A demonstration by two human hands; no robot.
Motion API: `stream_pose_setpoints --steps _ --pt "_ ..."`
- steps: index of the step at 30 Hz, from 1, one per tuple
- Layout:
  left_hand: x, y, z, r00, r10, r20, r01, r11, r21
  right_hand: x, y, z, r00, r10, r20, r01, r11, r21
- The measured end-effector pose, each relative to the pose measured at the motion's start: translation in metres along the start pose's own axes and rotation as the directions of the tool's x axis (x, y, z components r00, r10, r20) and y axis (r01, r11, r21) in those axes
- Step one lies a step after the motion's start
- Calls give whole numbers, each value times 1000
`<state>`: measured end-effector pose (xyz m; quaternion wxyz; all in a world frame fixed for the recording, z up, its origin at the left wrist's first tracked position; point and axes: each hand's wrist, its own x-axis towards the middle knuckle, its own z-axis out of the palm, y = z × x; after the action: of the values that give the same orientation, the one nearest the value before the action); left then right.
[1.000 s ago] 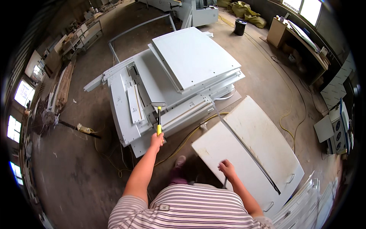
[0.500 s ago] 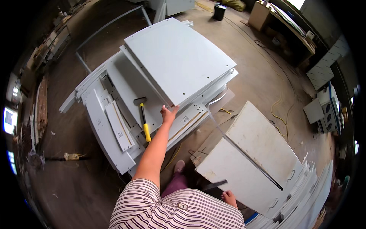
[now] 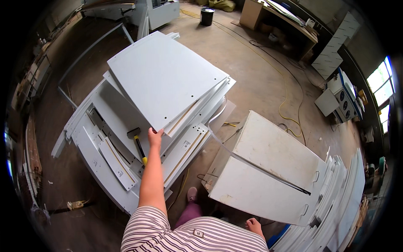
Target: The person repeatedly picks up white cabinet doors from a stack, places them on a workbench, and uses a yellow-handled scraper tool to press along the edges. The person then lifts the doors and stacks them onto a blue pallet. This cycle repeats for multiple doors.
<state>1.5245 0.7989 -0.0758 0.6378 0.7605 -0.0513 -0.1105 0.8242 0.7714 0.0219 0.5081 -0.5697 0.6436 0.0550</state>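
Observation:
My left hand (image 3: 155,137) is closed on the near corner of the top white panel (image 3: 163,75), a flat board with small holes along its near edge. That panel lies askew on a stack of white panels (image 3: 218,94), and a brown strip shows beneath its edge. Beside my left forearm a hammer (image 3: 137,142) with a black and yellow handle rests on the lower boards, partly hidden by the arm. Low by my right side, my right hand (image 3: 253,226) is curled closed. What it holds, if anything, is hidden.
A scuffed white two-door cabinet (image 3: 268,168) lies at my right, with several long white strips (image 3: 331,197) beyond it. Ahead are a black bucket (image 3: 206,17) and a wooden desk (image 3: 277,21). A yellow cable (image 3: 286,90) snakes over the floor. A grey metal frame (image 3: 90,52) stands behind the stack.
The top panel has turned and slid toward the left in my left hand, baring the brown-striped piece below. The dark strip near my right hand is out of sight. The view has swung right.

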Motion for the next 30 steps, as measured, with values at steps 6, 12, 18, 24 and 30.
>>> stream_pose_setpoints --steps 6,12,18,24,30 --pt "15 21 -10 901 -412 133 430 815 -389 -14 6 -2 1000 12 9 -12 1000 -16" --pt "-40 6 -35 927 -324 187 371 861 -347 12 1 -13 998 -39 48 38 999 22" --pt "-195 -18 -105 861 -425 281 501 807 -314 53 -60 -32 974 -221 -40 224 970 95" --pt "-295 -11 -154 809 -579 101 587 788 -184 87 -208 -40 728 -663 -173 639 748 -179" --pt "-313 3 -168 823 -556 120 568 800 -193 158 -302 -2 508 -846 -162 776 531 -339"
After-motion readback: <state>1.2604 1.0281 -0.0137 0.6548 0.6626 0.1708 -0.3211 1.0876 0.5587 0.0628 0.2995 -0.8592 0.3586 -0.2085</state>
